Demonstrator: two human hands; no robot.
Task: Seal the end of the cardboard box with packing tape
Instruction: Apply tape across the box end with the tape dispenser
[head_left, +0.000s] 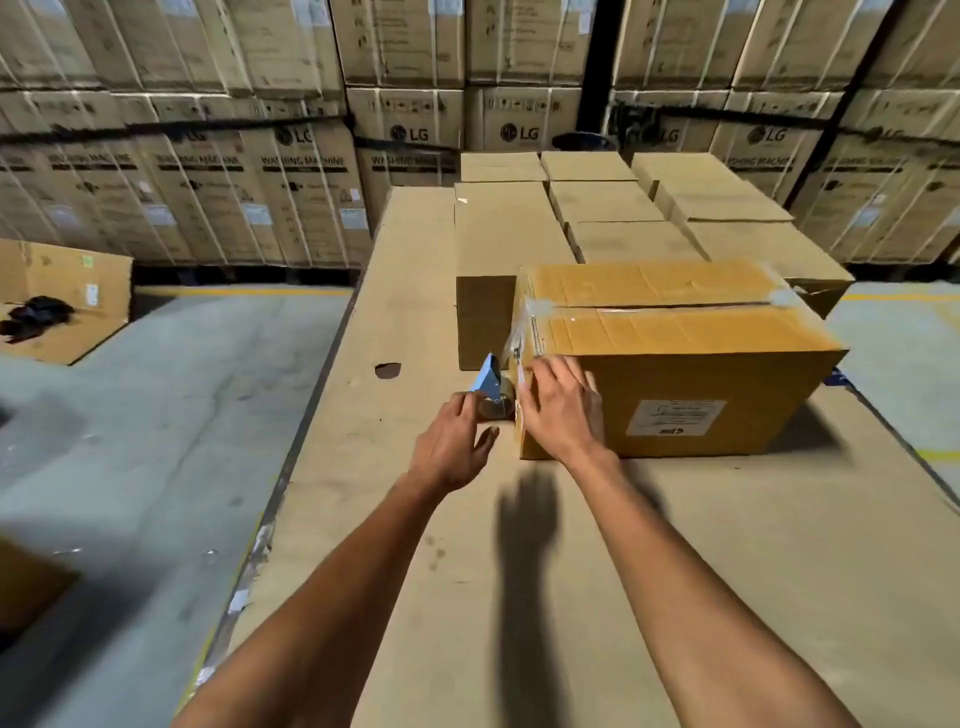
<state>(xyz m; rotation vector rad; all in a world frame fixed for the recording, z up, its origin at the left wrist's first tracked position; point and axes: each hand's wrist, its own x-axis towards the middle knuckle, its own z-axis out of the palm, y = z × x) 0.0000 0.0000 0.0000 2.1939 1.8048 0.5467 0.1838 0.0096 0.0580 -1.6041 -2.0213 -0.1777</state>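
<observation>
A brown cardboard box (670, 332) with a white label on its near side stands on a large flat cardboard surface (519, 571). Clear tape runs along its top seam and down over its left end. My left hand (454, 441) grips a blue tape dispenser (491, 387) with a roll of clear tape, held low against the box's left end. A strip of tape stretches from the dispenser up to the box's top left corner. My right hand (561, 410) lies flat, fingers spread, on the box's near left corner, pressing the tape edge.
Several smaller plain boxes (597, 208) are packed behind the taped box. Stacked washing machine cartons (291, 171) form a wall at the back. A concrete floor (156, 415) drops away on the left, with an open carton (62, 296) lying on it.
</observation>
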